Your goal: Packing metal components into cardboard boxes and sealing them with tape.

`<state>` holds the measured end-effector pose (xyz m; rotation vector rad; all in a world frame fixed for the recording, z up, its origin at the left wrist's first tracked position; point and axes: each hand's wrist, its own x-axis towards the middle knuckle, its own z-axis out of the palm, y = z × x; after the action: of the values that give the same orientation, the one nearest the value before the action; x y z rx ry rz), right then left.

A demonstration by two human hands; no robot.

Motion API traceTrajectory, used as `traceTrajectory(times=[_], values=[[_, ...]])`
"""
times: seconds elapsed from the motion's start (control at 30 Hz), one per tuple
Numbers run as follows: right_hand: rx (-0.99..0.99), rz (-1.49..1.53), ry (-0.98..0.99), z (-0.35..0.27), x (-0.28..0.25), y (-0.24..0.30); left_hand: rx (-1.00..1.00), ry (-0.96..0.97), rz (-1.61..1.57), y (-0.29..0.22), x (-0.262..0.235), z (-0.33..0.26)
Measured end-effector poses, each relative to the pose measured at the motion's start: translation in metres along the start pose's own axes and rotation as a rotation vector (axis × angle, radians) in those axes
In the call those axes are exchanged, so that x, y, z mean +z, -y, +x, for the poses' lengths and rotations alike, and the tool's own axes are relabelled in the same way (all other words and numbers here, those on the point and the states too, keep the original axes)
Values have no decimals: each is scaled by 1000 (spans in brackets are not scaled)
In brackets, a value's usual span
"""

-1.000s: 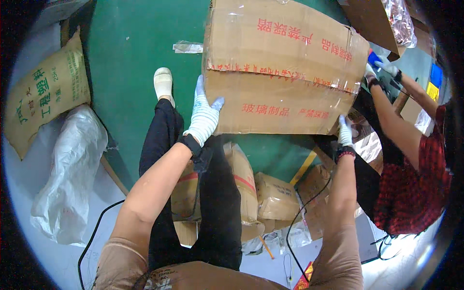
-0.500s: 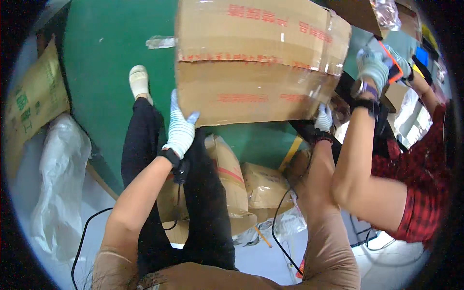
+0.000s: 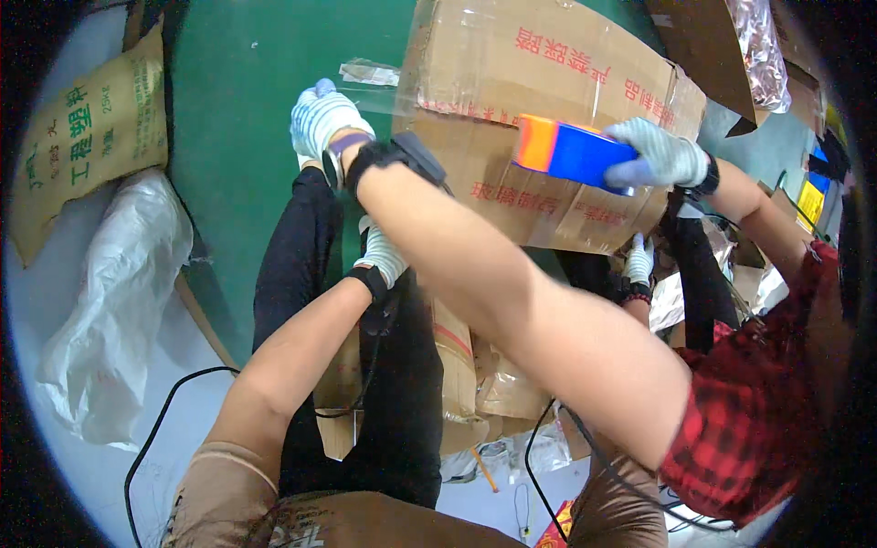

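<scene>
A big taped cardboard carton with red print is tilted in front of me. My left hand, in a striped white glove, is at its lower left corner, partly hidden behind a co-worker's forearm. My right hand, gloved too, holds the carton's lower right edge from below, fingers upward. Across the carton's face, the co-worker's one gloved hand grips a blue and orange tool that looks like a tape dispenser. Beyond the carton's left side is the co-worker's other gloved hand, beside a clear strip of tape.
A printed tan sack and a crumpled white plastic bag lie at the left. Under the carton, by my legs, are brown packages. Black cables run beside me. An open carton with silvery wrapping stands far right.
The carton has shifted right and slightly down in view. The co-worker's arm has swung left across it, and the blue and orange tool is now over its face. My hands stay at its lower corners.
</scene>
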<state>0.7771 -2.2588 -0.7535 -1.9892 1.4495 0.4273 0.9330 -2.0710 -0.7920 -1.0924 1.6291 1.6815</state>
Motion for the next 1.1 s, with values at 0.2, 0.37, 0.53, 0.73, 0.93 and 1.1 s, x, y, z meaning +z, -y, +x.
traceTrajectory(times=[0.2,0.37,0.53,0.73,0.93,1.1], values=[[174,1153,230,-234,23,-172,-142,-261,-1774,-38,-55,-7],[89,811,-69,-91,21,-16,-29,-178,-946,-29,-30,-16],[149,457,-337,-60,52,31,-287,-175,-1527,17,-24,20],[447,8,-618,-221,58,-36,150,-396,-235,-49,-30,-15],[1211,219,-585,-383,161,-123,141,-467,-221,-32,-52,-21],[1834,1046,-997,-487,378,-62,144,-415,-267,-44,-28,-13]])
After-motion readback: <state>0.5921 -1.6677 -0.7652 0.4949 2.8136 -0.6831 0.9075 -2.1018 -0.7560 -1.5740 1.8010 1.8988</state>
